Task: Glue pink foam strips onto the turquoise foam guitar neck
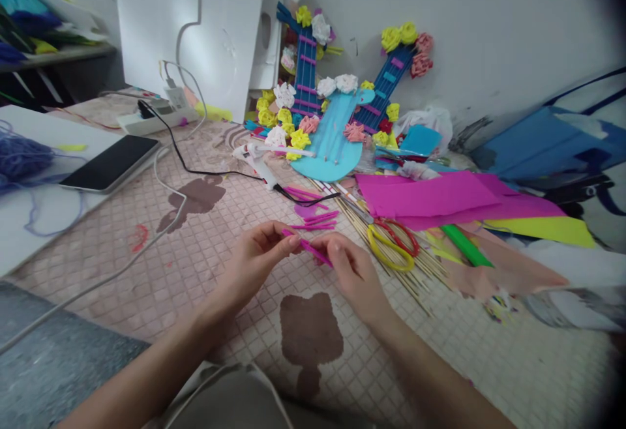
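A thin magenta paper stick (307, 246) is stretched between my two hands above the patterned tabletop. My left hand (261, 253) pinches its upper left end between thumb and fingers. Near the lower right end, my right hand (353, 269) grips it, its fingers curled in. Just beyond my hands lie several similar magenta sticks (317, 221) on the table. Behind these rests a white glue gun (261, 167) with a black cord. To the right, scissors with yellow and red handles (391, 253) lie on a bundle of thin wooden skewers (357, 220).
Blue paper guitar shapes (327, 142) with paper roses lean at the wall. Magenta paper sheets (430, 195) and a green strip (467, 245) lie right. At left are a phone (112, 163), purple yarn (22, 158), a power strip (156, 119) and a white cable (122, 263) crossing the table.
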Tool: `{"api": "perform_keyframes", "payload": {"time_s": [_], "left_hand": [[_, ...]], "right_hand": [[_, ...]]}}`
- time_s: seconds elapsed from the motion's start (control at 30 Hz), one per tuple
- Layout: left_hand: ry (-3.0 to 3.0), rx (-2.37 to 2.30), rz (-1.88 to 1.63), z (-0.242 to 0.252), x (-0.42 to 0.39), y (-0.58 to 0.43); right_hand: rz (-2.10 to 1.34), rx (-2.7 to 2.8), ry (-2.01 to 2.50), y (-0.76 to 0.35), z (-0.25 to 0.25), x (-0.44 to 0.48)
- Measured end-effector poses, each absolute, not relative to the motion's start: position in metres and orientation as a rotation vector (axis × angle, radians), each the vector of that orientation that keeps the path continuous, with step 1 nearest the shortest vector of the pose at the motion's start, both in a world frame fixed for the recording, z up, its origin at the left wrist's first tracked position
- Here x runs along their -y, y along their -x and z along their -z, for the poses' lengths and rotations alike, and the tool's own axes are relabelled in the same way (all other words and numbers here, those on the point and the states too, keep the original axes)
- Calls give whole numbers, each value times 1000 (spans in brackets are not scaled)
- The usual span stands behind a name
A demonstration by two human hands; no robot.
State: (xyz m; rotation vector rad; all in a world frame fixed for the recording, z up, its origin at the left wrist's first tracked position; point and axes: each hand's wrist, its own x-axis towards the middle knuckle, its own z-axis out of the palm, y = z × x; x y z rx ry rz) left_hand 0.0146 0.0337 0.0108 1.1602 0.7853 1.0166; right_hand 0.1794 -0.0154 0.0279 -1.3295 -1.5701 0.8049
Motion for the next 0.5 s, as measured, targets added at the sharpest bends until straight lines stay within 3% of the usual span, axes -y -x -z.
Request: {"api": "perform_keyframes", "payload": {"time_s": [0.17,0.37,0.5], "left_hand": [[-1199,-773,-957,-13,-31,-17],[-1190,-842,-1008,-15,-31,-18],[-1191,-851,-1002,-15,-32,-16]], "right_hand": [[-1068,1498,1375,-178,-32,11],[-947,1638,1363,-180,-30,13],[-1061,1615,1333,-185,-30,12]]}}
